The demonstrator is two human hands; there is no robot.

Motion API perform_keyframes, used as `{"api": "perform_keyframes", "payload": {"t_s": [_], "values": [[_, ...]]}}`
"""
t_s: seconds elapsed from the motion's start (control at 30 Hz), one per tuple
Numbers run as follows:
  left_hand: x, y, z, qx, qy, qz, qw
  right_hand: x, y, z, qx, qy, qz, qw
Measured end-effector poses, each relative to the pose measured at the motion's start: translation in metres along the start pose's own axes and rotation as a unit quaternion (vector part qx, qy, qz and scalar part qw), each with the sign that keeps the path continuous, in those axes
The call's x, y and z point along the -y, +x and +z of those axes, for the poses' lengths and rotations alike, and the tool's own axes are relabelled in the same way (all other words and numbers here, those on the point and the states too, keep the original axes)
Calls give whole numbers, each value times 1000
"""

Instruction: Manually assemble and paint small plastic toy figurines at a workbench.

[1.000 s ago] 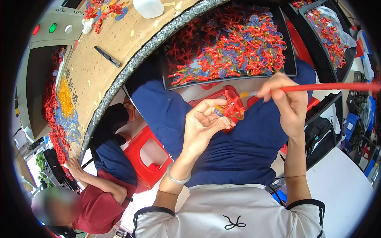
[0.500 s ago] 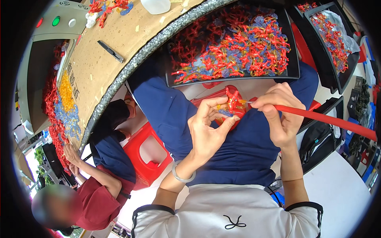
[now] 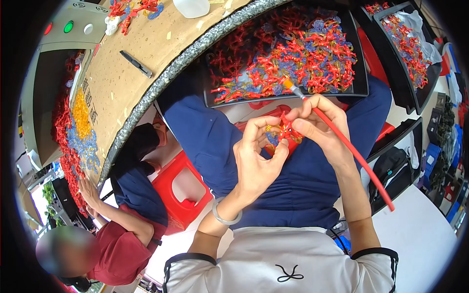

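Between the thumb and fingers of my left hand is a small red plastic figure with yellow and blue see-through parts. My right hand grips a red-handled paintbrush, its orange-tipped bristles pointing up over the tray beyond. The right thumb and fingertips also touch the red figure, so both hands meet on it above my lap. Fingers cover part of the figure. A black tray just past my hands holds a heap of similar red, blue and yellow figures.
A table with a stone-like edge curves along the left, bearing a box cutter and more figures. Another person works at red, yellow and blue pieces at far left. A red stool stands between us; further black trays are at right.
The brush tip has swung away from the figure, up and left over the tray, its handle now slanting down right. My right fingers have moved left onto the figure.
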State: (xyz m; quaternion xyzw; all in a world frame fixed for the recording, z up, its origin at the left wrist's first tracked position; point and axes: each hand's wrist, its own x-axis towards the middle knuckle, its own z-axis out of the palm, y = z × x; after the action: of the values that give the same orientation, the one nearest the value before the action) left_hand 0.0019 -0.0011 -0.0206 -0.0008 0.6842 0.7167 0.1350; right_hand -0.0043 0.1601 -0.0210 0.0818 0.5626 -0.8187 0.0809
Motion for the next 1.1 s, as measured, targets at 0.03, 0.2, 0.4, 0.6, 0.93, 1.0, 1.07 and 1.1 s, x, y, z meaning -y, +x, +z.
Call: {"api": "perform_keyframes", "payload": {"t_s": [0.03,0.2,0.4,0.6,0.93,1.0,1.07,1.1], "values": [[-1,1,0,3,21,7,1000,0,1,2,-11,16,15,1000],[1,-2,-1,8,-92,-45,995,-8,8,-6,-20,56,52,997],[0,-2,-2,27,-143,-49,988,-4,8,-5,-31,97,84,991],[0,-1,-3,35,-156,-53,986,-6,9,-7,-30,103,83,991],[-3,3,-6,52,-199,-96,974,4,9,-1,-15,59,35,998],[-6,3,-5,51,-197,-98,974,3,10,-3,-18,48,36,998],[-8,5,-4,74,-204,-131,967,0,11,-5,-22,38,36,998],[-8,5,-4,74,-204,-130,967,-1,11,-6,-18,37,34,999]]}}
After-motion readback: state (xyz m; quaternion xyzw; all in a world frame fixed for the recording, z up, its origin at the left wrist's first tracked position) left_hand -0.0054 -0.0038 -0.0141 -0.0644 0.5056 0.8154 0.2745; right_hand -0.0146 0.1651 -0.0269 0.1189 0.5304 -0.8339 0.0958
